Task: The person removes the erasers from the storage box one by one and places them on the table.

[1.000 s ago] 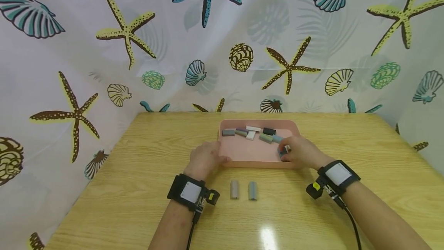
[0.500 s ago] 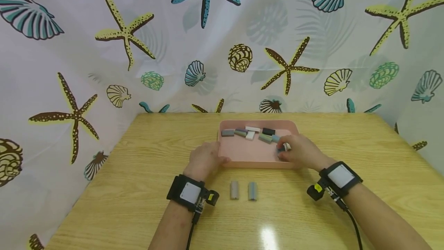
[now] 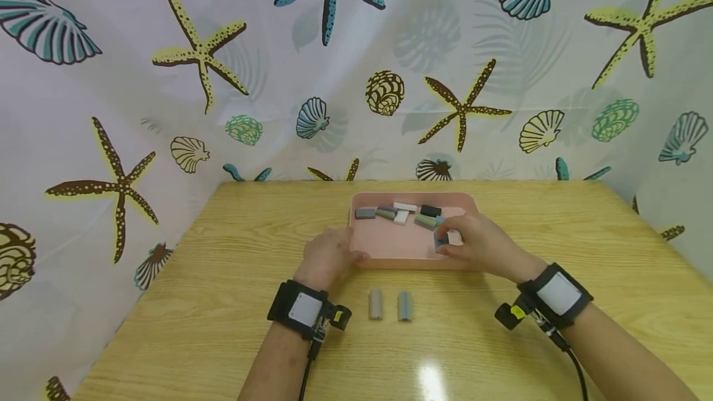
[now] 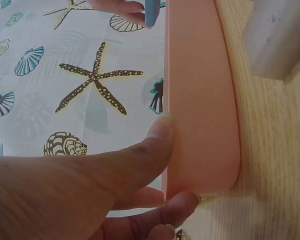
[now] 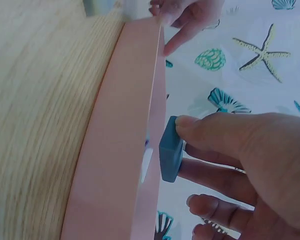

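Note:
A shallow pink tray (image 3: 412, 263) stands on the wooden table. My left hand (image 3: 328, 258) grips its front left corner, with the thumb on the rim and the fingertips outside in the left wrist view. Above the tray's right end, my right hand (image 3: 484, 243) pinches a small blue-grey block (image 5: 170, 150) between thumb and fingers; the other fingers are loosely bent. Inside the tray lie several blocks, among them a grey one (image 3: 365, 213), a black one (image 3: 431, 210), a green-grey one (image 3: 426, 221) and a white one (image 3: 404, 207). My right hand partly hides others.
Two blocks lie side by side on the table (image 3: 267, 221) before the tray: a beige-grey block (image 3: 375, 305) and a blue-grey block (image 3: 404, 306). A cloth (image 3: 345, 153) printed with shells and starfish hangs behind the table and along its sides.
My right hand has moved slightly to the left with the blue-grey block and seems to have lifted it. My left hand stays on the tray's corner.

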Available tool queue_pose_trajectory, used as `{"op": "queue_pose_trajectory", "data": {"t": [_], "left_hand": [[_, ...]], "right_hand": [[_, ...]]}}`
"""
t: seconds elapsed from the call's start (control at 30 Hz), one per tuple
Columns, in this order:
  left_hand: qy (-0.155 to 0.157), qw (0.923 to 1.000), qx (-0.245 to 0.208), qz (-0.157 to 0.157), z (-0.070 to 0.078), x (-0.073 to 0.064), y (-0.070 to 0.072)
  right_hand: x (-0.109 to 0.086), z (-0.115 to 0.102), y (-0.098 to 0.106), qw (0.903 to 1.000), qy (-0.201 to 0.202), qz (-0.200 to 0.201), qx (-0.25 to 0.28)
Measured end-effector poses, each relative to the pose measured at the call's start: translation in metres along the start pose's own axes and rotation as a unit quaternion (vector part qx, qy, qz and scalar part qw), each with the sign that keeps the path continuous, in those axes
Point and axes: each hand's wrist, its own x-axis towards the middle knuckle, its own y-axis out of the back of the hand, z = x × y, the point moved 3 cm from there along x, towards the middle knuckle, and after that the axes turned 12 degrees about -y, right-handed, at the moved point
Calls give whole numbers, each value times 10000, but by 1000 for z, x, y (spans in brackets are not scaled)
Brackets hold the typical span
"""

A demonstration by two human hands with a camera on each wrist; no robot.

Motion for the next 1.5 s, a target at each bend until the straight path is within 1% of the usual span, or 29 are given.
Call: {"op": "queue_pose_trajectory", "data": {"t": [0.17, 0.4, 0.63, 0.77, 0.87, 1.17, 1.33, 1.5], "left_hand": [[-44, 10000, 59, 6, 0, 1, -1], [-8, 10000, 49, -58, 1, 1, 0], [9, 10000, 41, -32, 0, 1, -1], [19, 10000, 22, -31, -1, 1, -1], [8, 10000, 46, -26, 0, 1, -1], [-76, 10000, 43, 4, 0, 1, -1], [-98, 9999, 11, 38, 0, 1, -1], [-88, 10000, 7, 25, 0, 1, -1]], "right_hand": [[-11, -16, 5, 9992, 363, -125, 121], [-28, -29, 2, 9976, 556, -326, 255], [-43, -37, -9, 9959, 806, -398, -30], [-48, -39, -17, 9954, 725, -616, -79], [-50, -40, -23, 9949, 713, -700, -105], [-52, -40, -39, 9919, 932, -802, -334], [-52, -39, -43, 9911, 909, -868, -449], [-52, -39, -43, 9906, 812, -976, -506]]}}
